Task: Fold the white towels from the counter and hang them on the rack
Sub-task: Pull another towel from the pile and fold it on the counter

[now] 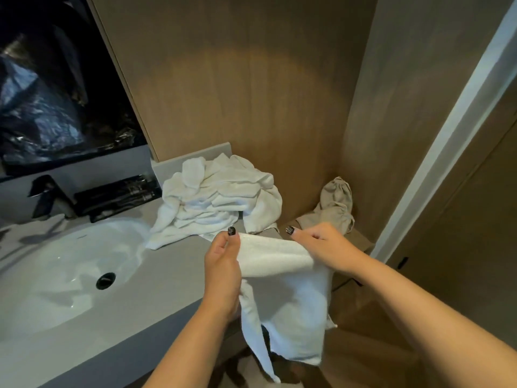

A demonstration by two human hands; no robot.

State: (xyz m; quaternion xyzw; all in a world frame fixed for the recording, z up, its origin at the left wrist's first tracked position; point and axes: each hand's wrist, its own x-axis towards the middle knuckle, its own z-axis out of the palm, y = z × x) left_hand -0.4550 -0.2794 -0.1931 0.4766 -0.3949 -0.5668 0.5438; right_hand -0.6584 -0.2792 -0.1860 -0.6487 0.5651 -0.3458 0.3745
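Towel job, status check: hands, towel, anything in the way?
Left hand and right hand both grip one towel by its top edge, rest hanging. Pile waits on counter. Rack not in view.

Both bare forearms are extended forward from the near edge, converging toward the middle. The left hand (222, 271) is turned thumb-up, its thumb and fingers pinched closed on a white towel (282, 278) — dark polish is seen on the thumbnail. The right hand (321, 245) is curled over the towel's opposite end, its thumb pointed left.
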